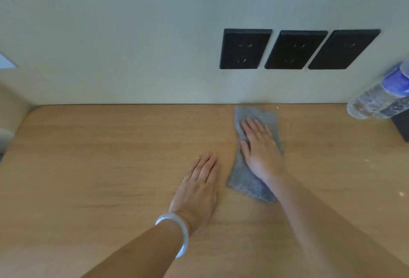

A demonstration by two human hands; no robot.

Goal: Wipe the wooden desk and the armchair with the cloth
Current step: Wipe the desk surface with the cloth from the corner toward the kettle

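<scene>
Pressing flat on the grey cloth (244,181), the right hand (259,147) lies palm down with its fingers straight and a little spread, pointing toward the far wall (132,34). Nothing is curled round the fabric; the fingers lie open on top of it.

The cloth is a long, narrow piece of fuzzy, felt-like grey material, lying flat on the wooden desk (99,156) right of centre. Its far end comes close to the line where the desk meets the wall, and its near end sticks out from under the right wrist, with one corner showing at the near side. The edges look soft and slightly uneven.

The left hand (201,184) rests palm down on the bare wood just left of the cloth, fingers straight and held together, holding nothing. A pale, glassy bangle (177,233) circles the left wrist.

The desk is light brown with a fine grain running left to right, and its far left corner is rounded.

On the wall, above and to the right of the cloth, three black socket plates (296,49) sit in a row. At the far right edge stand clear bottles (376,100), one with a blue cap, beside a dark box (401,126).
</scene>
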